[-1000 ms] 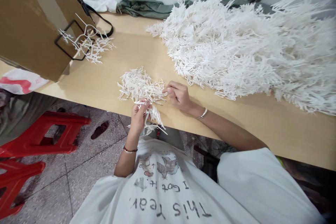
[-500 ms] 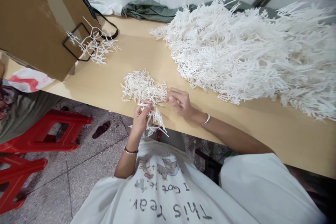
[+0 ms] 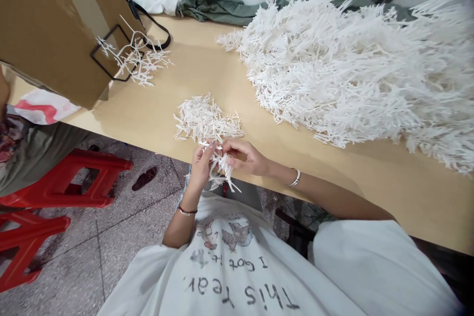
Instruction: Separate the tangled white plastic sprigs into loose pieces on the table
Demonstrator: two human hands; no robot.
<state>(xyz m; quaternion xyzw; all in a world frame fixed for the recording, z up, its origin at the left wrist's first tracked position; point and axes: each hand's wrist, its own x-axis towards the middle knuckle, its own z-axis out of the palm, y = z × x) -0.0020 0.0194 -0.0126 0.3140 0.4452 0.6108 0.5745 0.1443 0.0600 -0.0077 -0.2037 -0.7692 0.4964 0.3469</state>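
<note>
White plastic sprigs (image 3: 221,170) sit clamped between the left hand (image 3: 202,165) and right hand (image 3: 244,156), held together; a small pile (image 3: 205,118) lies at twelve o'clock, a much larger heap (image 3: 344,64) at two.

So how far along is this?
Looks early. Done: only a small pile of white sprigs on the table. In hand: left hand and right hand pinch a small cluster between them. Left: the big heap beside it, far larger.
</note>
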